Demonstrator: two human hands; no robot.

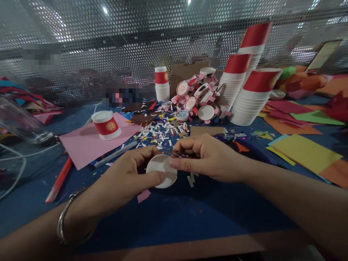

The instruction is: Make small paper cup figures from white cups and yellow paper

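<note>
Two hands are close together just above the blue bench [163, 226]. The left hand [122, 177] pinches a white paper disc [164, 165], maybe a cup bottom, with its thumb pressed on the face. The right hand [217, 157] pinches a thin dark tool [178, 154], most likely small scissors, at the far edge of the disc. Its thumb seems to touch the disc too. I can't tell if the blades are apart.

This looks like the snipping step, done on the rim. The next bit of work calls for a steady left hold, with fingertips away from the blades, and a slow turn of the disc.

A pink paper scrap [144, 195] lies just below the disc. Farther out are tiny paper bits [160, 134], a red and white cup [107, 125] on pink paper [77, 145], a pile of round cup pieces [206, 112], and tall cup stacks [248, 112].
</note>
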